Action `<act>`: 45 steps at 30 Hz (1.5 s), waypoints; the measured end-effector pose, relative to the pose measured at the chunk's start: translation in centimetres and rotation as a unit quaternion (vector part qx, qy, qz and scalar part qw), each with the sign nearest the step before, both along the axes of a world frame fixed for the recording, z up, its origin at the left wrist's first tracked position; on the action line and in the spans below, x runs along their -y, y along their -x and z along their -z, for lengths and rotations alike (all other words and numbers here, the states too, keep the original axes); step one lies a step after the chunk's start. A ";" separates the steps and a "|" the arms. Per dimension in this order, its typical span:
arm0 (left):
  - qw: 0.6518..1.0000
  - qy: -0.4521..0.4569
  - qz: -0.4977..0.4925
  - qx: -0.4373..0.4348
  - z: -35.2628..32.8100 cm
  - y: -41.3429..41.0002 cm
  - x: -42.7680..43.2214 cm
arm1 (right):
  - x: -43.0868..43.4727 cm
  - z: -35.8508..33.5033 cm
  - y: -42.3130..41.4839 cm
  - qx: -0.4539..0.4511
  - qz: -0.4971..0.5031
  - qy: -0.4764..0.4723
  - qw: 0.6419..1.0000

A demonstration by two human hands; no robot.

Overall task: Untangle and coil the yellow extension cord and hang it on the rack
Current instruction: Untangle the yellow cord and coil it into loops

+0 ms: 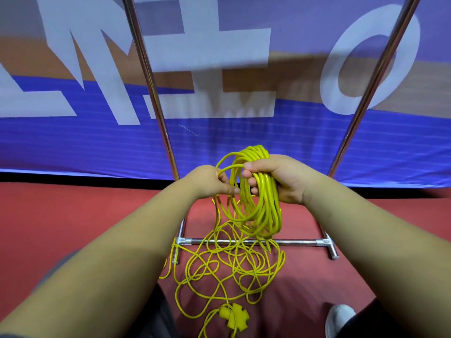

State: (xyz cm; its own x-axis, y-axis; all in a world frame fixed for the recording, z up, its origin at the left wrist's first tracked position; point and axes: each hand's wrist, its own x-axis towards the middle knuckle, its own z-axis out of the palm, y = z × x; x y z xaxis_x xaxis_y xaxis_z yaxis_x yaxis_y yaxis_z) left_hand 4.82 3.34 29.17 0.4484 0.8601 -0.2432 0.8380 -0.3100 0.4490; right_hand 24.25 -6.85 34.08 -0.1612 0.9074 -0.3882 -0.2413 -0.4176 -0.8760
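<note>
Nearest, low in the view, a white shoe [339, 316] and dark grey trousers [158, 313] flank a yellow plastic cross-shaped socket block [235, 316] lying on the red matte floor [73, 215]. From it the thin yellow extension cord [227, 263] runs up into a loose tangle of overlapping loops spread on the floor. The tangle reaches the horizontal base bar [295, 242] of the chrome metal tube rack [152, 84] and crosses it. One strand seems to pass round the rack's left foot, though it is too fine to be sure.

Above the tangle both bare forearms reach forward. The right hand [283, 179] has its grip clenched round a gathered coil [266, 213] of many turns. The fingers curl under the bundle and the thumb lies over its top, and the coil hangs down from the fist, clear of the floor. The left hand [208, 181], just beside it, holds a narrow grip on a single strand, pinched between thumb and fingertips. That strand arcs over to the coil in the right hand.

Beyond the hands the rack's two shiny uprights rise and lean apart. Behind them hangs a blue fabric banner [244, 142] with large white letters and a tan band
</note>
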 end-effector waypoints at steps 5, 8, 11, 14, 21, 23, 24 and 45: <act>0.996 -0.070 0.040 0.039 0.0 -0.9 -0.2 | -0.1 -0.3 -0.5 -0.006 -0.002 0.013 1.000; 0.983 -0.156 0.088 -0.034 -0.9 -0.7 -0.7 | -0.1 -0.3 -0.8 -0.001 -0.020 0.030 0.999; 0.954 -0.244 0.130 -0.119 -1.5 -0.9 -0.9 | 0.0 0.2 -1.0 0.020 -0.019 0.037 0.999; 0.959 -0.236 0.117 -0.101 -2.1 -0.9 -1.0 | 0.1 0.4 -1.1 0.026 -0.006 0.043 0.999; 0.997 0.007 0.082 -0.012 -1.5 3.6 -2.9 | 0.1 -0.4 -1.3 0.022 0.004 0.044 0.999; 0.996 -0.028 0.083 0.016 -1.8 3.7 -3.1 | 0.1 -0.5 -1.3 0.020 -0.010 0.048 0.999; 0.993 -0.077 0.083 0.032 -2.2 3.4 -3.1 | 0.1 -0.4 -1.3 0.022 -0.019 0.048 0.998; 0.976 -0.150 0.134 0.079 -4.2 1.7 -0.8 | 0.5 0.1 0.2 0.028 -0.048 0.015 0.998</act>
